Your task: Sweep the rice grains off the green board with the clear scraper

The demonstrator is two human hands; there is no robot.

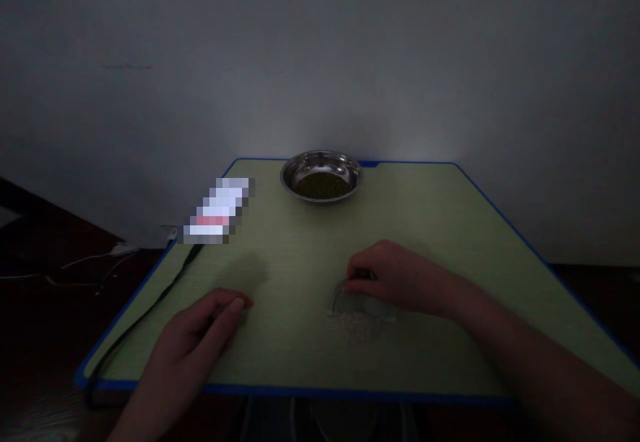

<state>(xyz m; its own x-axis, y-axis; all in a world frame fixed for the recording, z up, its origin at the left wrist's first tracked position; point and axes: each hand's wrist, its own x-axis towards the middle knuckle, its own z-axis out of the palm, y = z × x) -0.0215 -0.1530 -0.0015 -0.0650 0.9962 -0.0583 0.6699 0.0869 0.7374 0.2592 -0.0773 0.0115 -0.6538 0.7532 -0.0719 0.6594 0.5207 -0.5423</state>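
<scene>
My right hand (390, 275) is closed in a pinch on a small clear plastic bag (367, 307), low over the middle of the table. Small pale bits (357, 327) lie on the tabletop at the bag's near edge; the dim light hides what they are. To the left, my left hand (200, 335) hovers over the table's near left part, thumb pressed to the forefinger. Whether anything is between those fingertips does not show. A shiny metal bowl (321, 200) with small green grains (323, 186) in it stands at the far edge, beyond both hands.
The light green table (425, 209) has a blue rim and stands against a grey wall (320, 55). A blurred-out phone-like device (215, 212) with a lit screen lies at the left edge. Its black cable (150, 315) runs along that side. White cords (123, 249) lie beyond the table.
</scene>
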